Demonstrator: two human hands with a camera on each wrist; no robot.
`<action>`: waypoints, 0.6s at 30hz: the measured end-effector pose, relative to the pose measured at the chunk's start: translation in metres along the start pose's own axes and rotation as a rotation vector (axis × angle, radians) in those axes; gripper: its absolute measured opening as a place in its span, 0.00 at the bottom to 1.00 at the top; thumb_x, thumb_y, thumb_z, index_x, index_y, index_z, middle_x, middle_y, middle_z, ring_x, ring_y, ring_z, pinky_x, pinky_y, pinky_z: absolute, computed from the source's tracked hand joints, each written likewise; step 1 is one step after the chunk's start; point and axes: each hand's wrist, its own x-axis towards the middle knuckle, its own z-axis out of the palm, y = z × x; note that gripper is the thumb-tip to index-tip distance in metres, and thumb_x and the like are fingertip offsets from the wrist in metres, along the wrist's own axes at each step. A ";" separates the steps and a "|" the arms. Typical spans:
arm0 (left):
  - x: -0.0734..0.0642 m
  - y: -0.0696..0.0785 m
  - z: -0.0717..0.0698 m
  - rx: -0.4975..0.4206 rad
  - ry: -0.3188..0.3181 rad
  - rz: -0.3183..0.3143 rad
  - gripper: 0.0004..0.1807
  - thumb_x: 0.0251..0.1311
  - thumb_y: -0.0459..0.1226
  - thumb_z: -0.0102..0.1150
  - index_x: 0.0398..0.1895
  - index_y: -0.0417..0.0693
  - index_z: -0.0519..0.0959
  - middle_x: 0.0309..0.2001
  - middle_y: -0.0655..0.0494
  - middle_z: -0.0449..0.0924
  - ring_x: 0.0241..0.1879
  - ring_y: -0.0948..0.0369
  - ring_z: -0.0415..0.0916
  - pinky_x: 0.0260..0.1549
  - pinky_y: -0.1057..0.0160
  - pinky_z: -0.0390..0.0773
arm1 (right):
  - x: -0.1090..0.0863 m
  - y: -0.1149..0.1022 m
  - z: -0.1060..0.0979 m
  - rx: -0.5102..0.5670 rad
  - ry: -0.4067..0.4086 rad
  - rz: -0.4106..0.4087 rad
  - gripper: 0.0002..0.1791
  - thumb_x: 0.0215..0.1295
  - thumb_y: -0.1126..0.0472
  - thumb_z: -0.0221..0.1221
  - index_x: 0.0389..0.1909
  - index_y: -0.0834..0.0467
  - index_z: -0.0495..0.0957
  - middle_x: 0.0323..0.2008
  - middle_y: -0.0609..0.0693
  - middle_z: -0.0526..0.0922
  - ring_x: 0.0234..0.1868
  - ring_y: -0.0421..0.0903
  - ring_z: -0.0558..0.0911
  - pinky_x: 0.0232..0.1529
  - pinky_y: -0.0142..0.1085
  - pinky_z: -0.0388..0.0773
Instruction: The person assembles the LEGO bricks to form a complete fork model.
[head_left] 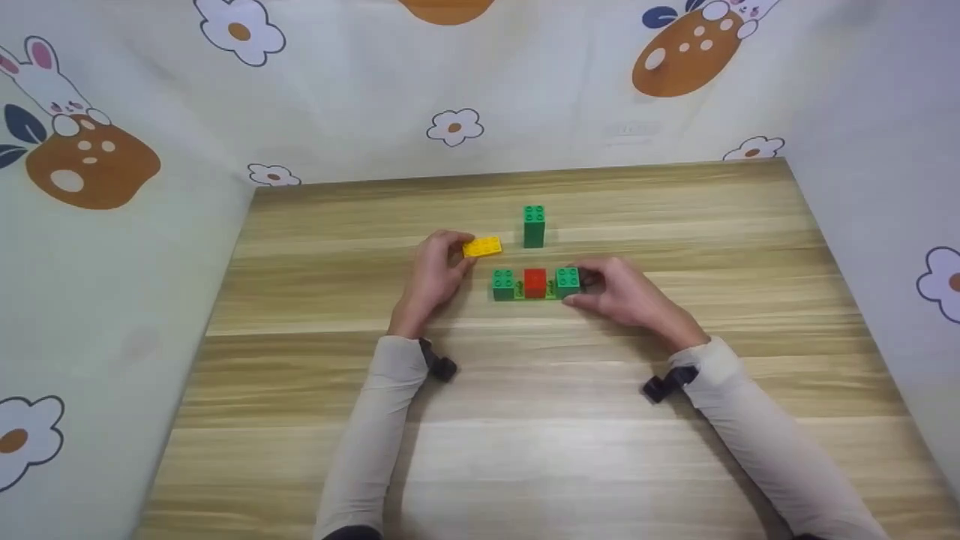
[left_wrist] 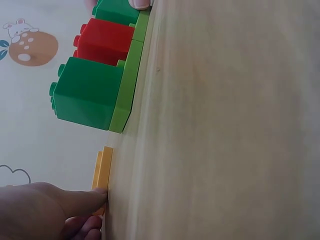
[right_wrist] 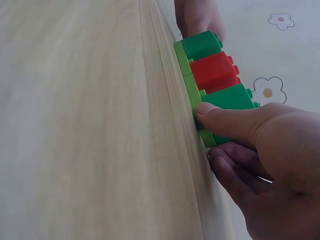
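A flat yellow toy brick lies on the table, its left end pinched between thumb and fingers of my left hand. To its right stands a row of bricks on a thin light-green base: a green brick at the left, a red brick in the middle and another green brick at the right. My right hand grips that right end, with the thumb across the near side of the green brick and base. Fingers behind the row are partly hidden in the head view.
Behind the row a tall green block stands upright on the wooden table. Walls with printed cloth enclose the table at the back and both sides.
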 end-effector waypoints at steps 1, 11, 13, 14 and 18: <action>-0.001 0.000 0.000 -0.004 -0.003 0.004 0.20 0.71 0.31 0.69 0.64 0.41 0.84 0.62 0.46 0.84 0.62 0.52 0.82 0.70 0.54 0.81 | 0.000 0.000 0.000 0.006 0.002 0.000 0.20 0.62 0.59 0.79 0.54 0.57 0.88 0.44 0.51 0.93 0.45 0.47 0.89 0.52 0.46 0.89; -0.010 0.000 0.003 -0.101 -0.062 0.011 0.20 0.69 0.31 0.72 0.63 0.41 0.85 0.59 0.45 0.85 0.56 0.54 0.87 0.61 0.58 0.87 | -0.002 0.007 -0.004 0.061 -0.011 -0.003 0.22 0.63 0.58 0.78 0.57 0.57 0.87 0.45 0.51 0.92 0.47 0.47 0.89 0.54 0.42 0.89; -0.012 0.000 0.003 -0.140 -0.080 0.008 0.20 0.69 0.31 0.72 0.62 0.41 0.85 0.58 0.45 0.86 0.55 0.54 0.88 0.60 0.58 0.88 | -0.003 0.006 -0.006 0.073 -0.019 0.002 0.22 0.63 0.58 0.78 0.57 0.57 0.87 0.46 0.51 0.92 0.48 0.47 0.89 0.56 0.44 0.88; -0.013 -0.001 0.002 -0.163 -0.089 0.006 0.20 0.68 0.31 0.72 0.62 0.41 0.85 0.58 0.45 0.86 0.55 0.54 0.88 0.61 0.58 0.88 | -0.003 0.005 -0.008 0.075 -0.020 0.004 0.22 0.63 0.58 0.78 0.57 0.57 0.87 0.46 0.51 0.92 0.48 0.48 0.89 0.57 0.45 0.87; -0.017 -0.005 -0.001 -0.229 -0.117 0.018 0.19 0.67 0.30 0.74 0.60 0.41 0.86 0.55 0.45 0.87 0.51 0.55 0.88 0.59 0.57 0.88 | -0.005 0.001 -0.015 0.081 -0.001 0.006 0.22 0.63 0.58 0.78 0.57 0.57 0.87 0.48 0.53 0.92 0.51 0.50 0.89 0.62 0.50 0.85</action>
